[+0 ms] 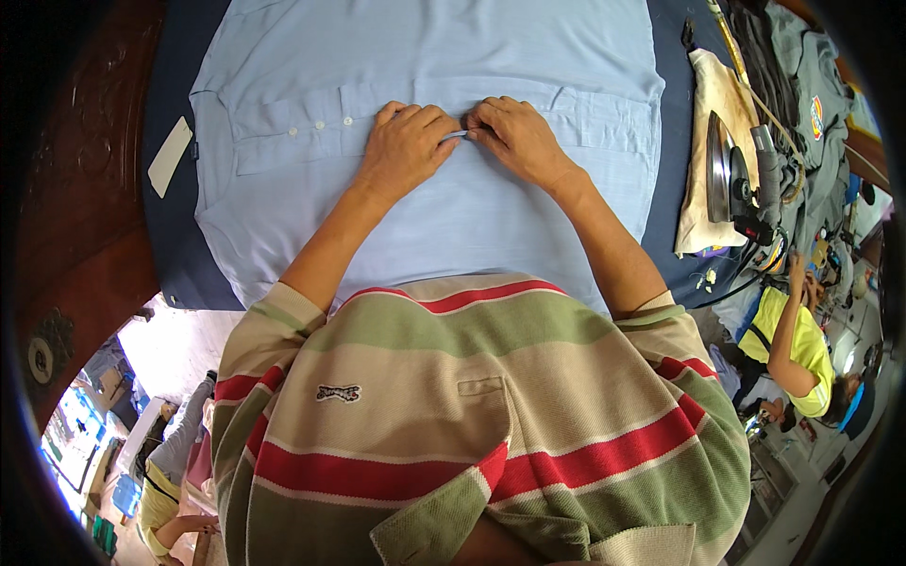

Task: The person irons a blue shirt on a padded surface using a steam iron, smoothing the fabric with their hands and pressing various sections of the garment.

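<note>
A light blue buttoned shirt (425,208) lies spread over a dark blue cloth, its front placket running left to right with a few white buttons showing. Both hands meet at the middle of that placket. My left hand (406,141) pinches the shirt's edge between thumb and fingers. Just to its right, my right hand (514,137) pinches the same strip, a small fold of fabric raised between the two. Whether a button sits under the fingertips is hidden.
A clothes iron (725,174) stands on a beige cloth (700,104) at the right, its cord trailing nearby. Dark and grey garments (802,85) are heaped beyond. A white tag (171,157) lies at the left. A person in yellow (793,340) works at far right, another at lower left.
</note>
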Available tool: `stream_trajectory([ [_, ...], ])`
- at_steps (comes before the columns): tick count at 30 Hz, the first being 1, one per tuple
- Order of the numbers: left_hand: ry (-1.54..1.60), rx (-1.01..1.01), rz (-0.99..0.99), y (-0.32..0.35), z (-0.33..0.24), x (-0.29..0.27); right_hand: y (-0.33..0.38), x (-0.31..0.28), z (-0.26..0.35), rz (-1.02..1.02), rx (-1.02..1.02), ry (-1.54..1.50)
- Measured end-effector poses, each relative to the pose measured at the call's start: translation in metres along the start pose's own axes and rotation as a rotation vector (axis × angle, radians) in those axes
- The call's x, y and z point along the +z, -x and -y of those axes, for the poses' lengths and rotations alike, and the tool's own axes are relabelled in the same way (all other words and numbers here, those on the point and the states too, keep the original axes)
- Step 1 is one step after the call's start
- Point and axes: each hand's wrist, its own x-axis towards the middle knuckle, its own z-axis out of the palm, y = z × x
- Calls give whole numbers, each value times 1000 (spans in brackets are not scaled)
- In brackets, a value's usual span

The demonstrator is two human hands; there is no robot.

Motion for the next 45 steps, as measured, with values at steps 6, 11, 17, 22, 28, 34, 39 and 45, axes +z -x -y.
stream_trajectory([
  [6,-7,-8,-43,1,6,5,3,3,6,-9,58,34],
  [11,-21,11,-45,2,7,5,3,4,3,2,42,93],
  [17,-30,71,-29,4,9,2,5,2,1,35,2,124],
  [22,-147,207,13,6,13,-7,8,1,-3,44,-55,109],
  [28,-164,310,69,7,16,-17,15,-4,-9,45,-165,50],
  [34,-218,365,89,8,18,-19,18,-6,-16,91,-245,109],
  [39,-219,384,95,7,19,-19,19,-9,-18,148,-268,114],
  [45,-223,347,86,13,18,-16,20,-16,-19,194,-248,-62],
])
